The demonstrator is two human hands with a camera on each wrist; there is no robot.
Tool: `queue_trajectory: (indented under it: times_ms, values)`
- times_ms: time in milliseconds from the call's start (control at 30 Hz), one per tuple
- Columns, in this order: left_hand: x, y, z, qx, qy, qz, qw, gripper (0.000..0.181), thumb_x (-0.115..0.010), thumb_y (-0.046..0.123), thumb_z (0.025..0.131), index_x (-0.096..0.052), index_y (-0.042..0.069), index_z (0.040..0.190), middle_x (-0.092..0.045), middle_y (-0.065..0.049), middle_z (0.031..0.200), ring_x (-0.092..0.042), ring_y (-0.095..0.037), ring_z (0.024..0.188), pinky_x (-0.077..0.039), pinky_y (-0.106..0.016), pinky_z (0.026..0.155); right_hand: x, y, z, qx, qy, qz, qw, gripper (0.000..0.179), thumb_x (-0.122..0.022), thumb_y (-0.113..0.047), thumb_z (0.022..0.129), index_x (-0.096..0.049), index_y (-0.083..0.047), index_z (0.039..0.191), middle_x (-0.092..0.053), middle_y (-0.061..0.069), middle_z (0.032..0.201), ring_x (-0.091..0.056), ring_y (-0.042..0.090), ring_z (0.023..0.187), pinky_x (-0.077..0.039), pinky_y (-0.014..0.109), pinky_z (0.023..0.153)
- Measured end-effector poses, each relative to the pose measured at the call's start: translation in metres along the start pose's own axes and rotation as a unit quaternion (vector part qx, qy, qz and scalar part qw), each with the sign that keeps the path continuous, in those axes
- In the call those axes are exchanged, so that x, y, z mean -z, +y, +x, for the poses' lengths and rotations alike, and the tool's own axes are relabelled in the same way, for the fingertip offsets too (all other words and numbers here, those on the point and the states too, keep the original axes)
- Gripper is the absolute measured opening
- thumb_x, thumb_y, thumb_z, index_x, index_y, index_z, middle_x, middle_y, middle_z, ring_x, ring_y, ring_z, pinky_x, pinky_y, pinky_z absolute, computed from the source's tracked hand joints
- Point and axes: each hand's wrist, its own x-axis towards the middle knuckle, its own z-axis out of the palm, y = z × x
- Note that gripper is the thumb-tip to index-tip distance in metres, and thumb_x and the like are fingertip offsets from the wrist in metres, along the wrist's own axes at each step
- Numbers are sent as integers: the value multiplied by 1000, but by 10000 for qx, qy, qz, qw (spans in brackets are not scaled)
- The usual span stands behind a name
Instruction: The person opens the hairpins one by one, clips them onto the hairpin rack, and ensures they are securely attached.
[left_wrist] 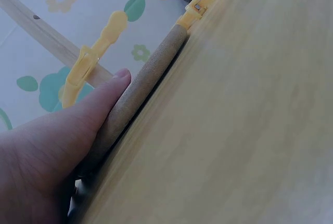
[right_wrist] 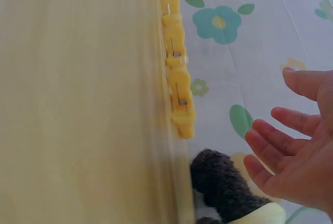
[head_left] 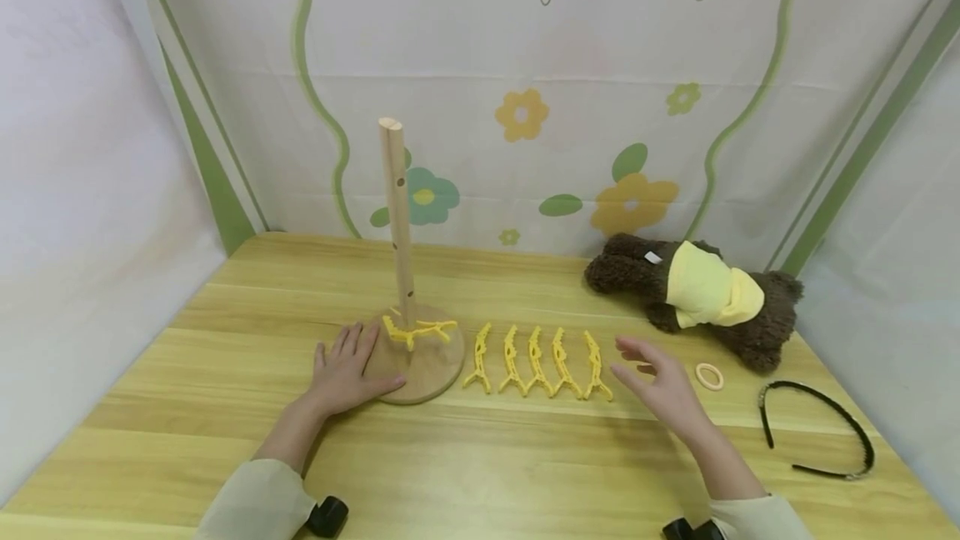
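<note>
A wooden stand with a round base (head_left: pixel 431 377) and an upright post (head_left: pixel 398 215) is on the left of the table. My left hand (head_left: pixel 348 373) rests at the base's left side with fingers spread. The thumb (left_wrist: pixel 112 91) lies along its front rim. Low on the post sits a yellow hair clip (head_left: pixel 420 332); how it is attached cannot be told. Several more yellow hair clips (head_left: pixel 536 361) lie in a row right of the base. My right hand (head_left: pixel 663 390) hovers beside the rightmost clip (head_left: pixel 595 365), fingers loosely bent and holding nothing.
A brown plush toy (head_left: pixel 637 269) in a yellow top (head_left: pixel 701 286) lies at the back right. In front of it are a small pale ring (head_left: pixel 708 377) and a black headband (head_left: pixel 828 407). A patterned cloth (head_left: pixel 465 40) hangs behind the table.
</note>
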Motion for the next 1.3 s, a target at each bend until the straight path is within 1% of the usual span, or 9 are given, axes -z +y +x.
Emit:
queue_trajectory:
  times_ms: [100,267,433,600,867,1000,1167,1233,1300]
  values:
    - [-1,0,0,-1,2,-15,10000,97,-47,67,71,-12,7,139,-8,-24,139,-1,-40,124,6,-62,88,-1,6,-3,-131,-85,52,9999,43,-57,-19,84,-46,3,120,-49,20,115,-47,32,101,-36,48,82]
    - [-2,0,2,2,-8,5,10000,97,-46,68,70,-12,8,139,-8,-23,139,-1,-39,125,6,-62,88,-4,21,-7,-320,-190,-154,9992,45,-58,-22,84,-47,4,119,-50,19,114,-46,31,101,-37,46,81]
    - [-3,0,3,-3,-2,-3,10000,97,-46,68,70,-12,8,139,-8,-24,139,-2,-40,125,6,-62,88,-14,37,-11,-552,-220,-331,9977,43,-64,-20,79,-52,3,113,-57,13,102,-53,24,89,-45,33,71]
    - [-3,-2,2,11,23,15,10000,97,-46,68,70,-12,8,139,-9,-24,139,-2,-40,124,6,-62,88,-24,43,-13,-633,-60,-199,9978,38,-68,-16,75,-57,3,106,-58,7,88,-53,17,75,-44,25,63]
    - [-1,-3,1,25,51,68,10000,98,-47,68,71,-13,6,138,-10,-25,138,-4,-41,124,5,-62,88,-29,45,-13,-397,159,-716,9965,21,-66,-12,76,-63,-2,95,-54,0,78,-48,12,67,-42,24,57]
    - [-2,-2,1,10,118,48,9999,98,-48,68,70,-14,7,138,-12,-24,138,-5,-41,124,4,-62,88,-27,46,-13,-441,323,-958,9939,15,-64,-6,77,-65,-2,92,-55,0,76,-47,12,64,-40,25,55]
    - [-3,-3,2,9,193,83,9998,97,-49,66,70,-16,6,138,-14,-24,137,-7,-41,124,3,-63,88,-25,47,-12,-671,505,-1070,9907,14,-61,-5,79,-65,-2,92,-58,3,79,-47,13,65,-40,26,55]
    - [-3,-2,2,20,182,90,9998,97,-48,67,70,-16,6,138,-14,-24,137,-6,-40,124,3,-62,88,-25,48,-12,-718,531,-1018,9908,16,-61,-8,80,-64,-1,94,-58,4,80,-49,14,66,-41,26,55]
    - [-3,-2,2,1,188,32,9998,98,-49,67,70,-16,6,138,-14,-25,137,-6,-41,123,4,-63,88,-25,48,-12,-746,528,-938,9914,24,-62,-15,80,-62,1,98,-58,7,84,-51,17,70,-43,28,58]
